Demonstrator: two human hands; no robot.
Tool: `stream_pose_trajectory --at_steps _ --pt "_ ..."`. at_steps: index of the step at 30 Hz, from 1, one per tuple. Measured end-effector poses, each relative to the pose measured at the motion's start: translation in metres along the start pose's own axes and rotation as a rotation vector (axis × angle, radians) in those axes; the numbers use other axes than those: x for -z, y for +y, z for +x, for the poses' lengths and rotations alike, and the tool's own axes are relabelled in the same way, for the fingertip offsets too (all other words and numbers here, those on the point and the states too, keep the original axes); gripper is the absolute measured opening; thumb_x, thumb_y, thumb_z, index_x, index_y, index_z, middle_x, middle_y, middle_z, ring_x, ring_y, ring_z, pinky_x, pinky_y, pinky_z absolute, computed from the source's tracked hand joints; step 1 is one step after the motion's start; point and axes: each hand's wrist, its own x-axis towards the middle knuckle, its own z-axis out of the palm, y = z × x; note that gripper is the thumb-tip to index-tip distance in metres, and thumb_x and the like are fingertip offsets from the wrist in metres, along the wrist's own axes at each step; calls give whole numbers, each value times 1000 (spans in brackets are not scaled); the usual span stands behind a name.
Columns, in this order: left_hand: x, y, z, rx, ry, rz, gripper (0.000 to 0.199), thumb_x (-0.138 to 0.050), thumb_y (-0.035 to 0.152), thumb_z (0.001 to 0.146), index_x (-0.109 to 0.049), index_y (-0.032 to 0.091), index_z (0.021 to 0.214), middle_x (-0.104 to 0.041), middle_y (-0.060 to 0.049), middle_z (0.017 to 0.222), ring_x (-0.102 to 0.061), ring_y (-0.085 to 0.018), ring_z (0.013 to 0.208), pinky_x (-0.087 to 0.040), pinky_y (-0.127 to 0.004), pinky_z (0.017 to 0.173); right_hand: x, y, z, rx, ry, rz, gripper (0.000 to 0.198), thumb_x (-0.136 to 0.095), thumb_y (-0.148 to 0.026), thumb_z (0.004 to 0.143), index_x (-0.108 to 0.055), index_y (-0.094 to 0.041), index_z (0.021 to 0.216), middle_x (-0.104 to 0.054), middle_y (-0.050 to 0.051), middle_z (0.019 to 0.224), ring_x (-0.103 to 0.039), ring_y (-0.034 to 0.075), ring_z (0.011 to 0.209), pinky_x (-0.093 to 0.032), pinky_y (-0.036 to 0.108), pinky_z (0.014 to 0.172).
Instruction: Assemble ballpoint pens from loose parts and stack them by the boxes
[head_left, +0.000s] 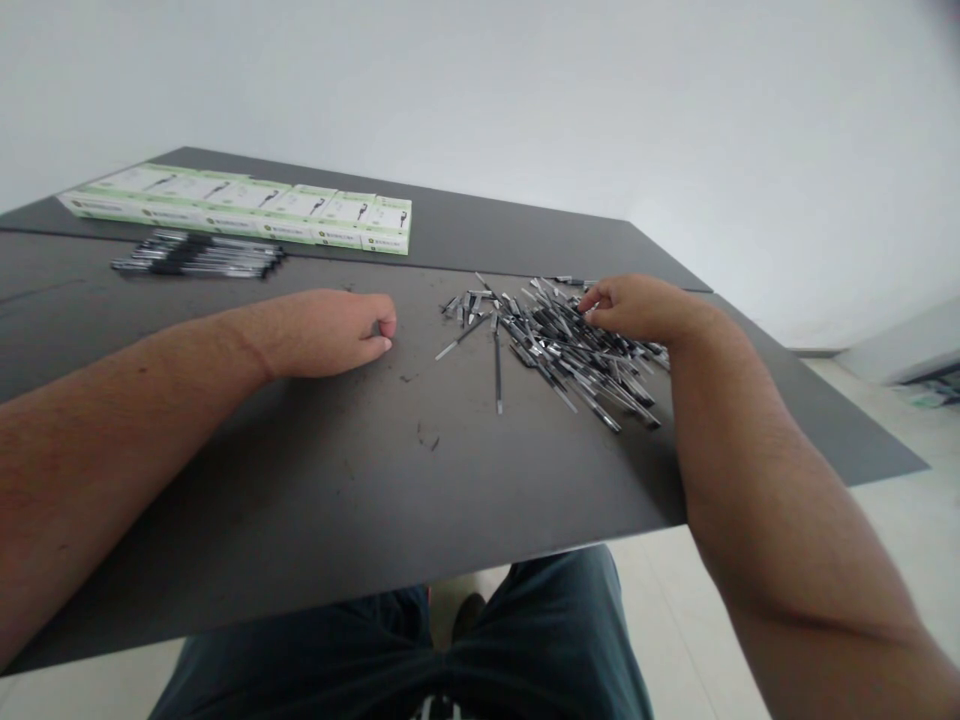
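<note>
A loose heap of clear-and-black pens (pixel 577 350) lies on the grey table, several of them pointing in different directions. My right hand (pixel 637 305) is at the far right side of this heap, thumb and forefinger pinched together among the pens. They appear to have hold of one pen, though its outline merges with the others. To the left of the heap, my left hand (pixel 337 330) hovers over or rests on the bare tabletop with its fingers curled in. Nothing shows between its thumb and forefinger.
A row of white-and-green boxes (pixel 300 215) stands at the back left. In front of it lies a neat bundle of pens (pixel 199 253), side by side. A seam crosses the table (pixel 360 480) behind the heap. Dark specks mark its surface, and a white wall rises behind.
</note>
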Motion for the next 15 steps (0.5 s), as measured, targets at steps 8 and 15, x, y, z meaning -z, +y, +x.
stream_pose_trajectory --at_steps 8,15 --pt "5 6 -2 -6 -28 3 53 -53 52 91 -77 25 130 -88 -15 111 -83 -38 101 -55 -45 86 -2 3 4 -1 4 -51 38 -74 -24 96 -96 -25 126 -95 6 110 -85 26 96 -59 32 83" --pt "8 9 -2 22 -35 -9 56 -56 53 89 -80 26 132 -88 -15 114 -83 -40 104 -57 -46 90 -1 2 4 -1 -76 -63 37 -74 -18 93 -97 -26 120 -95 4 107 -85 25 97 -58 31 82"
